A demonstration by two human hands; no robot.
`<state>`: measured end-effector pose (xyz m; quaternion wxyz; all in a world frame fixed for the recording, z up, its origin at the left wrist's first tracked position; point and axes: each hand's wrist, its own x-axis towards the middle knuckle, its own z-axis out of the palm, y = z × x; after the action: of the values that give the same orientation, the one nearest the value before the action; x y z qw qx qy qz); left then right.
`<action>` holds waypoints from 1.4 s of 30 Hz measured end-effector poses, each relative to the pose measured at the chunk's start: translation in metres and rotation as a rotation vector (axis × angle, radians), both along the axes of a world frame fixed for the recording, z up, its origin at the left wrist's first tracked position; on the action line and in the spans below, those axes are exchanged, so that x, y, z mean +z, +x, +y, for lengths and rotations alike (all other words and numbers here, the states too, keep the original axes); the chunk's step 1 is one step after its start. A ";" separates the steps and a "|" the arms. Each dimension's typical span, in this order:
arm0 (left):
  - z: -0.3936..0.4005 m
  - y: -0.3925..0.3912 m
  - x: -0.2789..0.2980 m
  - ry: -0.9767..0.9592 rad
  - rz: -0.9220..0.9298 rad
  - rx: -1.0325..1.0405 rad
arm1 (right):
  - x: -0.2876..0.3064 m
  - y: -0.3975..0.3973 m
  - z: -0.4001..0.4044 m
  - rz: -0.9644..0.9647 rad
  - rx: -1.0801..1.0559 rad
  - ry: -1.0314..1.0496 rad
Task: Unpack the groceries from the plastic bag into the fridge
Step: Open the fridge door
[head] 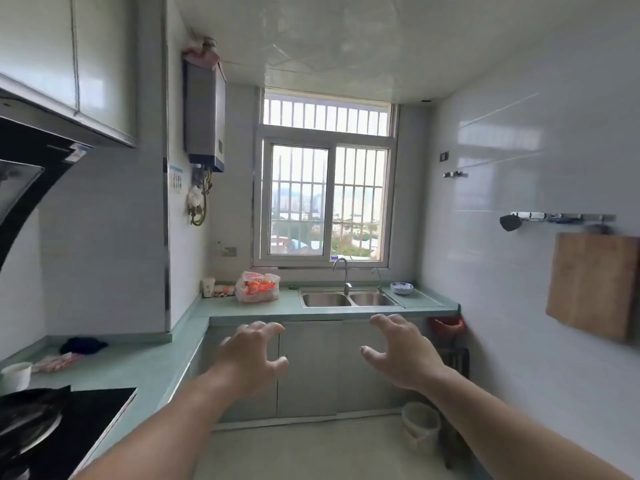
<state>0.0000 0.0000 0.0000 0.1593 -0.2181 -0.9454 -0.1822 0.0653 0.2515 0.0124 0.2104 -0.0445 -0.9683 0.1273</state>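
A translucent plastic bag (pixel 257 287) with orange and red groceries showing through sits on the green far counter (pixel 249 308), left of the sink. My left hand (pixel 254 351) and my right hand (pixel 401 348) are stretched out in front of me at mid-height, fingers spread and curled, holding nothing. Both hands are well short of the bag, in front of the grey cabinet doors. No fridge is in view.
A double steel sink (pixel 348 299) with a tap lies under the barred window, with a blue bowl (pixel 401 287) to its right. A black hob with a pan (pixel 31 424) and a white cup (pixel 15 375) fill the left counter. A wooden cutting board (pixel 592 285) hangs on the right wall; buckets (pixel 420 424) stand on the floor.
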 end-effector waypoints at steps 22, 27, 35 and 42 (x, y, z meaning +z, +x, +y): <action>0.126 -0.308 -0.039 0.066 -0.154 -0.365 | -0.043 -0.224 0.103 -0.102 -0.371 -0.076; 0.207 -0.376 -0.039 0.030 -0.157 -0.402 | -0.060 -0.292 0.182 -0.091 -0.384 -0.149; 0.360 -0.460 -0.033 -0.001 -0.119 -0.536 | -0.061 -0.343 0.303 -0.082 -0.513 -0.188; 0.518 -0.508 -0.035 0.020 -0.068 -0.819 | -0.054 -0.338 0.405 -0.075 -0.758 -0.187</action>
<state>-0.5076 0.5180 -0.0346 0.0444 -0.5687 -0.7834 -0.2468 -0.2727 0.6564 -0.0419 0.2022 -0.4227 -0.8743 0.1266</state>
